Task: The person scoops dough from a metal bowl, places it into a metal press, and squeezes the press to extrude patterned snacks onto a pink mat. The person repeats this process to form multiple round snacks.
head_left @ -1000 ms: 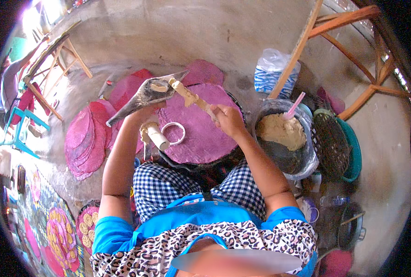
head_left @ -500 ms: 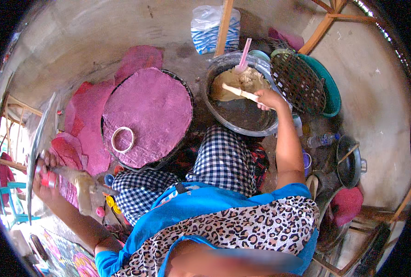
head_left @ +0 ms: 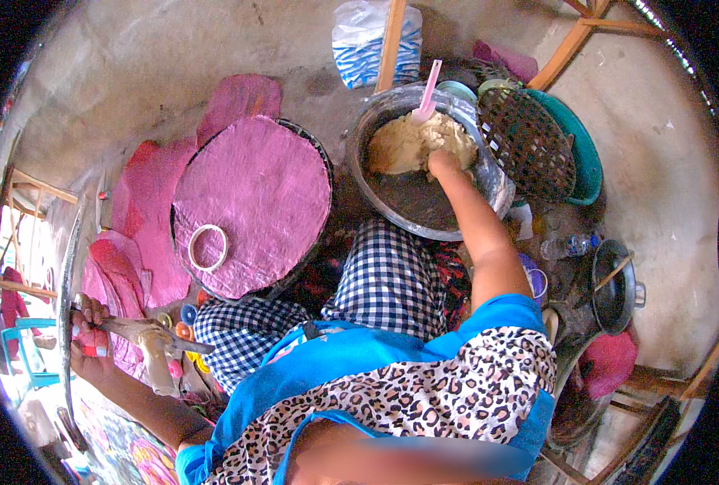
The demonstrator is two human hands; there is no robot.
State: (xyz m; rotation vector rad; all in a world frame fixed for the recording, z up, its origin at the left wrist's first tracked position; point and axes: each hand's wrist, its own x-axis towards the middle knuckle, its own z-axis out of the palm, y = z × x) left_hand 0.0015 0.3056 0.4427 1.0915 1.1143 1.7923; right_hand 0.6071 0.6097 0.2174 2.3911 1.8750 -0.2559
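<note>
A large metal basin (head_left: 367, 198) stands ahead of my knees, with a mass of pale dough (head_left: 396, 144) along its far side. My right hand (head_left: 444, 164) reaches down into the basin with closed fingers at the dough's near edge; the fingertips are partly hidden. Out to the left, my left hand (head_left: 91, 330) is wrapped round a small red cylinder-shaped thing (head_left: 95, 350). Beside those fingers is a brownish wooden tool (head_left: 137, 330) with a pale part (head_left: 159, 368) hanging down. A pink scoop (head_left: 429, 95) stands in the dough.
A round pink cloth-topped stand (head_left: 254, 202) with a white ring (head_left: 208, 247) is left of the basin. More pink sheets (head_left: 157, 210) lie behind it. To the right are a dark woven tray (head_left: 525, 141), a green basin (head_left: 590, 166), a plastic bottle (head_left: 568, 246) and a dark pan (head_left: 611, 287).
My right hand has moved left and down into the basin, to the dough. The long pale strip it held is no longer visible. My left hand has shifted slightly right and lower.
</note>
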